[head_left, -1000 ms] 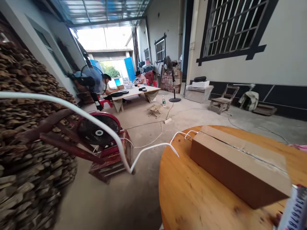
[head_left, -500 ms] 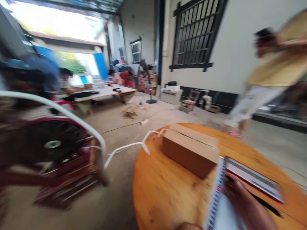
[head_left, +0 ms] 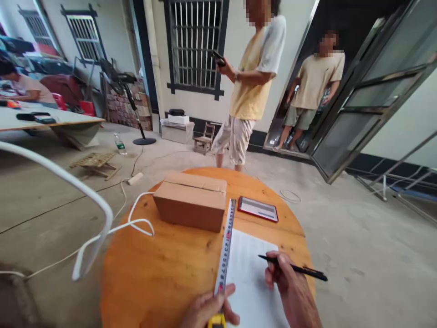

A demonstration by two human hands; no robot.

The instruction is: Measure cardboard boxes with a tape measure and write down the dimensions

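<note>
My left hand (head_left: pixel 209 307) is closed on a tape measure (head_left: pixel 225 259) at the near edge of the table. Its yellow case is partly cut off at the bottom; the pulled-out blade runs along the left edge of a white sheet of paper (head_left: pixel 251 273), towards a brown cardboard box (head_left: pixel 191 205). A black pen (head_left: pixel 309 272) is gripped in my right hand (head_left: pixel 290 287), its tip pointing left above the paper. Beyond the sheet lies a red-edged phone or tablet (head_left: pixel 258 208) with a lit screen.
Everything stands on a round wooden table (head_left: pixel 146 273). A white cable (head_left: pixel 136 223) loops over its left side. One person (head_left: pixel 256 73) stands behind it holding a phone; another person (head_left: pixel 317 82) is in the doorway. A low stool (head_left: pixel 94 160) and a bottle (head_left: pixel 119 143) are on the floor.
My view has swung to the right, bringing the doorway and the second person in. My right hand has drawn back from the tape blade and now holds the pen over the paper.
</note>
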